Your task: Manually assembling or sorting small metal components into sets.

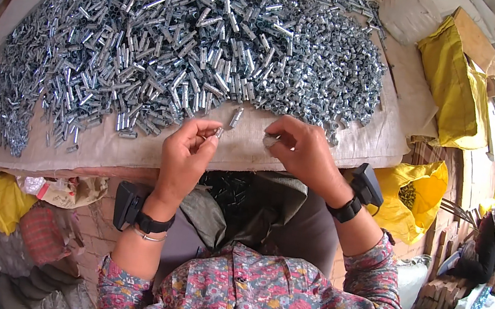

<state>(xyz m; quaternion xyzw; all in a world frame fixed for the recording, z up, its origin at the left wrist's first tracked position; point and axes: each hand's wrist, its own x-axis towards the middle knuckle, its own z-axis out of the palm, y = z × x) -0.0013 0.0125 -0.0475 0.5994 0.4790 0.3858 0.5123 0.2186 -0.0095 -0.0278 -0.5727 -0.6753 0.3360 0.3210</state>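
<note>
A small metal piece (219, 132) sat up there, pinched by the thumb and fingertips of the left hand (188, 153)! Opposite, the right hand (301, 153) made its own narrow pinch on a small grey part (270, 140), its shape too hard to make out. Between them, a loose tube (236, 118) lay on the pale cloth (385, 141), near the metal heap (195, 36). Fingertip handling of single pieces seemed the step in hand; the next move looked to call for a light, steady grip.

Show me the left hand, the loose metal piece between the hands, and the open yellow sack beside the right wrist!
Left hand (184, 152): head view, middle of the hand.
Loose metal piece (236, 118): head view, middle of its side.
Yellow sack (393, 221): head view, wall below its mouth.
</note>
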